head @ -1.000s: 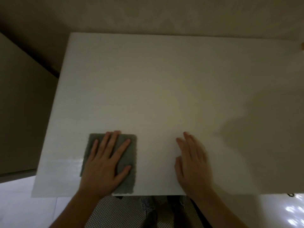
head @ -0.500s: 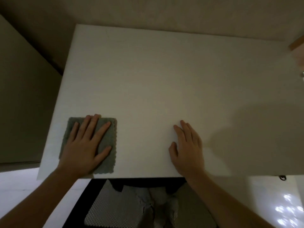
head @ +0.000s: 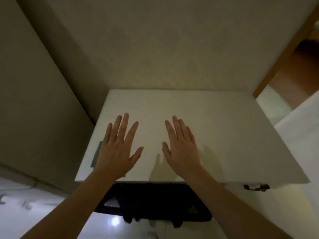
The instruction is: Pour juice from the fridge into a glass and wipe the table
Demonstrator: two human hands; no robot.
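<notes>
The white table (head: 215,118) fills the middle of the head view. Both my hands are raised above it, palms down, fingers spread, holding nothing. My left hand (head: 119,149) hovers over the table's left front part and hides most of the grey cloth (head: 96,153), of which only a thin strip shows at the left edge. My right hand (head: 181,147) floats near the centre front and casts a shadow on the tabletop. No juice or glass is in view.
A beige wall stands behind the table and a tall beige panel (head: 34,100) rises at the left. A wooden door frame (head: 284,54) and doorway lie at the right. A dark chair seat (head: 155,202) sits under the table's front edge, above a glossy white floor.
Both hands have lifted off the table and spread their fingers. The left hand no longer presses on the cloth, which had slid left. The view has tilted up toward the wall.
</notes>
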